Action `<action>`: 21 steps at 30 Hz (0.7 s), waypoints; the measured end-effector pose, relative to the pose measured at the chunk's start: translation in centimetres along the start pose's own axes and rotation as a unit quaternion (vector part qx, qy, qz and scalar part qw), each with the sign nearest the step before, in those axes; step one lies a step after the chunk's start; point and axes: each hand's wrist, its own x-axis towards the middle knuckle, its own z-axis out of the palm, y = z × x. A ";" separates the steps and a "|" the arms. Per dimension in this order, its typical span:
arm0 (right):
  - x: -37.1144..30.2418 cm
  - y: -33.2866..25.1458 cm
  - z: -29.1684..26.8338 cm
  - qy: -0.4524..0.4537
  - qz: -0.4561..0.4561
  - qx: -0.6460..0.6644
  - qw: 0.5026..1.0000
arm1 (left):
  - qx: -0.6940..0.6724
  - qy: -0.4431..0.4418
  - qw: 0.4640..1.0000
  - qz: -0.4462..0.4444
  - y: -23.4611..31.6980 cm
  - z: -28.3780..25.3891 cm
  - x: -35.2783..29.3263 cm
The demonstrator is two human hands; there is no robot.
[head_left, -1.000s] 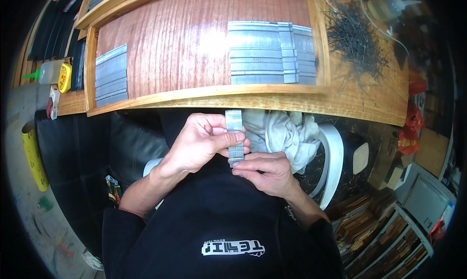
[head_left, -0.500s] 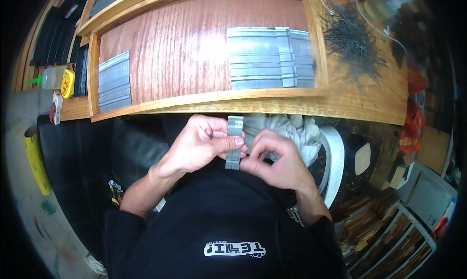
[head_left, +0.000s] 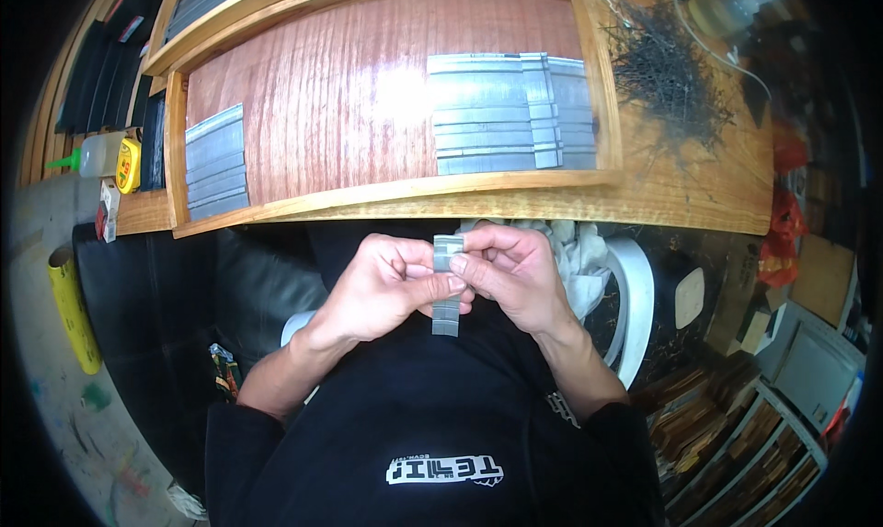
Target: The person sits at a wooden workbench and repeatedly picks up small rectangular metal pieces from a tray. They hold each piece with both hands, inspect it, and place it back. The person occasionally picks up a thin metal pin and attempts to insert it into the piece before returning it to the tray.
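Note:
Between my hands, in front of my chest, is a short flat grey strip (head_left: 445,317) with thin lines across it; I cannot make out its exact kind. My left hand (head_left: 382,283) is closed, its thumb pressing the strip's face from the left. From the right, my right hand (head_left: 515,274) pinches the upper part of the strip between thumb and fingers. The fingers behind the strip are mostly hidden. Beyond my hands, a wooden tray (head_left: 386,196) holds a stack of similar grey strips (head_left: 483,113) at its right and a smaller stack (head_left: 216,159) at its left.
Right of the tray lies a tangled heap of thin dark pieces (head_left: 667,67), with a squeeze bottle (head_left: 727,14) behind it. Bottles, one yellow (head_left: 128,166), stand at the table's left. White cloth (head_left: 578,265) and a white curved chair arm (head_left: 633,306) are below the table edge.
My right hand has risen from beside the strip's lower end to pinch its upper part. The strip has shifted slightly toward my body, still in my left hand.

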 end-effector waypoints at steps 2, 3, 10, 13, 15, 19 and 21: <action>0.3 -0.3 0.1 0.006 0.021 0.015 1.000 | -0.012 -0.005 1.000 0.006 0.4 -0.3 0.5; 0.5 -0.3 0.1 0.007 0.014 0.023 1.000 | -0.018 -0.007 1.000 0.008 0.6 -0.5 0.7; 1.0 0.2 0.8 0.053 0.008 0.050 0.997 | -0.075 -0.037 0.996 0.012 0.4 -1.2 1.2; 1.0 0.4 0.4 0.040 0.005 0.063 0.997 | -0.084 -0.042 0.995 0.016 0.2 -1.3 1.2; 1.0 0.3 0.4 0.040 0.007 0.060 0.997 | -0.085 -0.045 0.995 0.017 0.4 -1.2 1.3; 1.2 0.2 0.4 0.039 -0.001 0.060 0.997 | -0.073 -0.044 0.996 0.015 0.4 -1.3 1.4; 1.3 0.5 0.3 0.039 -0.006 0.049 0.998 | -0.073 -0.042 0.996 0.022 0.2 -1.2 1.5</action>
